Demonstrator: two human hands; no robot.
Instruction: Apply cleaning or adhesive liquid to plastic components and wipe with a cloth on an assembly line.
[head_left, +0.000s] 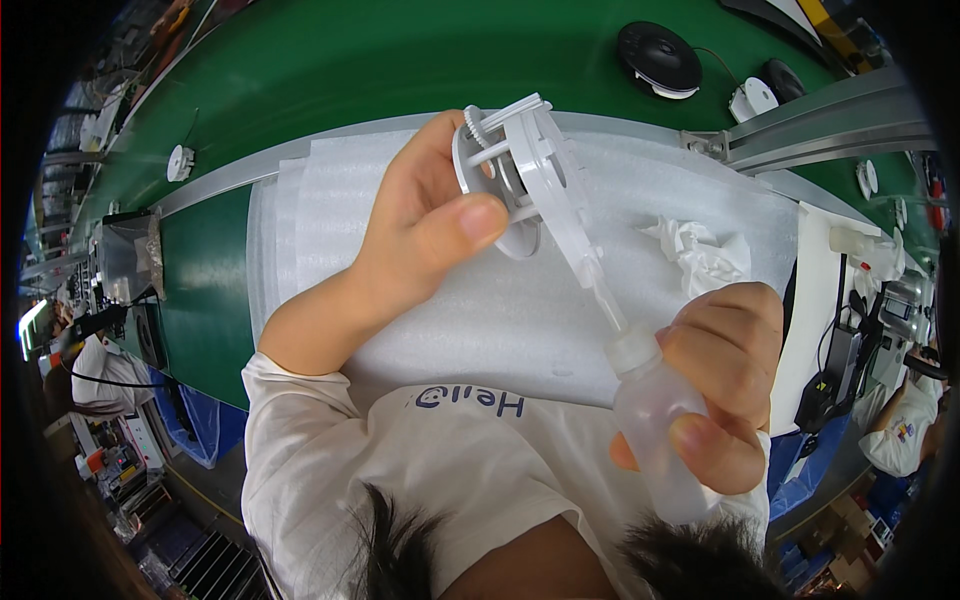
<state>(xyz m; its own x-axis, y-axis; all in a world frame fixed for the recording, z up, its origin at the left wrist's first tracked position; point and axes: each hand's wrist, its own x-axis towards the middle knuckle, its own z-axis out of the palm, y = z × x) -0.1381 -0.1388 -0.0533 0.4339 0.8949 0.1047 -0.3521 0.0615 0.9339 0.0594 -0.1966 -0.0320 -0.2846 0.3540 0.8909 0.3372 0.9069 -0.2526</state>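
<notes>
My left hand point(425, 225) grips a white round plastic part point(520, 165) with ribs and a small gear, held on edge above the foam sheet. My right hand point(725, 385) squeezes a small translucent squeeze bottle point(655, 415) whose long thin nozzle point(600, 290) points up and touches the lower rim of the plastic part. Both hands hover over a white foam sheet point(340, 200) spread on the green workbench point(330, 70).
A crumpled white tissue point(700, 250) lies on the foam at the right. Black round parts point(658, 55) and small white discs point(180, 162) sit on the green belt beyond. A metal rail point(830, 120) runs at upper right. Other people work at far left and right.
</notes>
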